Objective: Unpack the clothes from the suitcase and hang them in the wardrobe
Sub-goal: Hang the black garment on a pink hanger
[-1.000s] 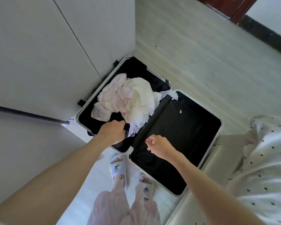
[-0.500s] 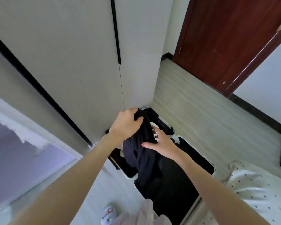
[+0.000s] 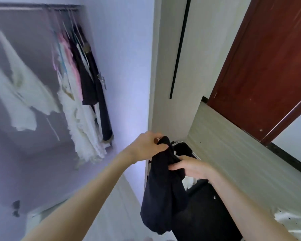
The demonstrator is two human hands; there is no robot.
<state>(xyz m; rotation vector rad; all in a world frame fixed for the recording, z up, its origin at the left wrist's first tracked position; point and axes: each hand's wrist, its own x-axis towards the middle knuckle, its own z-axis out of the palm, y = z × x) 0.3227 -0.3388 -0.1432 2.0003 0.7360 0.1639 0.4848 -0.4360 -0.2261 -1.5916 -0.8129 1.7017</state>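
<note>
a black garment [image 3: 161, 192] is hanging limp in mid-air above the open suitcase [image 3: 205, 214], while pale and dark clothes [image 3: 82, 101] are hanging in the wardrobe [image 3: 125, 66].

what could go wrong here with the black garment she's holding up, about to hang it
The black garment is bunched in both the left hand and right hand, with no free hanger in either, so it may go up creased or need regripping. Its loose lower end hangs over the open suitcase and might snag the rim. The wardrobe rail already looks crowded.
</note>
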